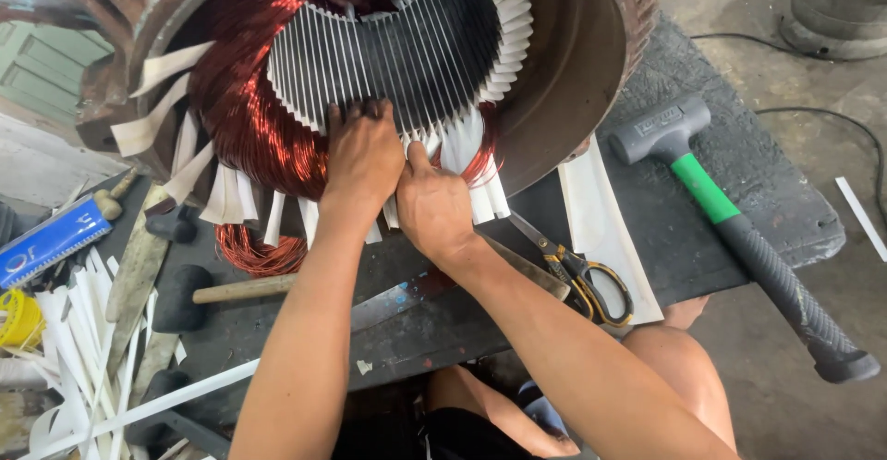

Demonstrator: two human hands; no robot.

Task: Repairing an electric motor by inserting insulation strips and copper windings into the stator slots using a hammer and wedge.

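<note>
A large rusty motor stator [573,63] lies on its side on a dark workbench [739,164]. Its slotted core [416,54] is lined with white insulation strips, and red copper winding [249,118] bulges out at the left. My left hand [362,160] presses its fingertips against the lower edge of the core and the copper coil. My right hand [432,206] sits just beside it, thumb up, pinching the white paper strips [462,151] that stick out of the slots.
Yellow-handled scissors [577,271] lie by my right forearm on a white sheet [601,229]. A grey mallet with a green neck [730,211] rests at the right. At the left are a black rubber mallet [185,294], loose white strips [83,349] and a copper coil [254,252].
</note>
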